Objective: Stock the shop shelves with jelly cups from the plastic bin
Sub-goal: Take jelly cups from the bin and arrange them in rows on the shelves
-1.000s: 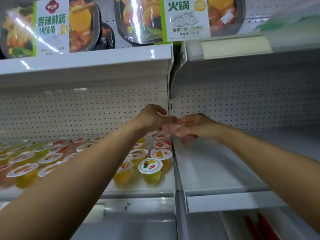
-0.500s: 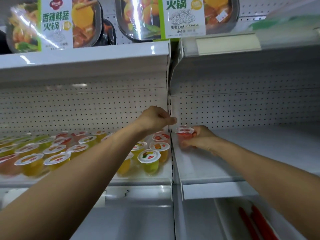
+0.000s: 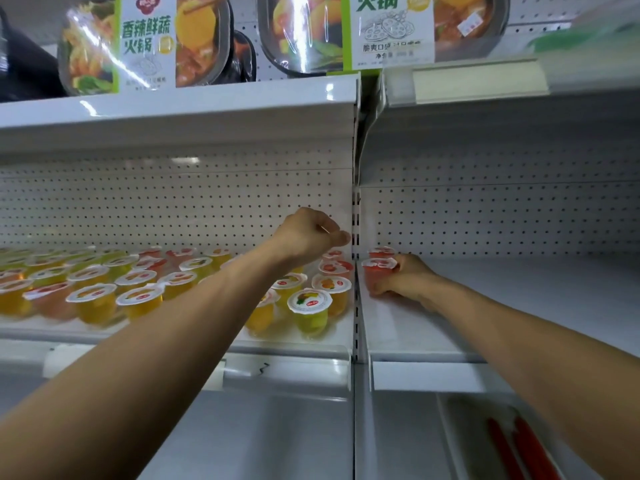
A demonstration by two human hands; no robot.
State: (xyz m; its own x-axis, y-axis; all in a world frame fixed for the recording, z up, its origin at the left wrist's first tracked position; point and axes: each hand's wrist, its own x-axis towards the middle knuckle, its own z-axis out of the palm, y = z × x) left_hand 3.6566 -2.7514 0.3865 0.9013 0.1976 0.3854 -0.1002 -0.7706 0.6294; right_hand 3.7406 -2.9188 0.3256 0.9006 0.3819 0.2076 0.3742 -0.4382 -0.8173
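Observation:
My right hand (image 3: pixel 407 277) grips a red jelly cup (image 3: pixel 378 271) that stands on the white right shelf (image 3: pixel 519 299), at its far left corner beside the divider. A second red cup (image 3: pixel 381 251) stands just behind it. My left hand (image 3: pixel 311 235) hovers with curled fingers above the left shelf (image 3: pixel 332 336), close to the divider, and I see nothing in it. Several yellow, green and red jelly cups (image 3: pixel 308 308) with white foil lids fill the left shelf in rows. The plastic bin is out of view.
Boxed hotpot meals (image 3: pixel 145 43) stand on the shelf above. A perforated back panel (image 3: pixel 485 220) closes off both bays. Price-tag holders (image 3: pixel 287 372) run along the shelf fronts. Red sticks (image 3: pixel 519 445) lie on the lower right shelf.
The hands met at the divider a second ago. My right hand then came away with the red cup and lowered it onto the right shelf. My left hand stayed near the divider.

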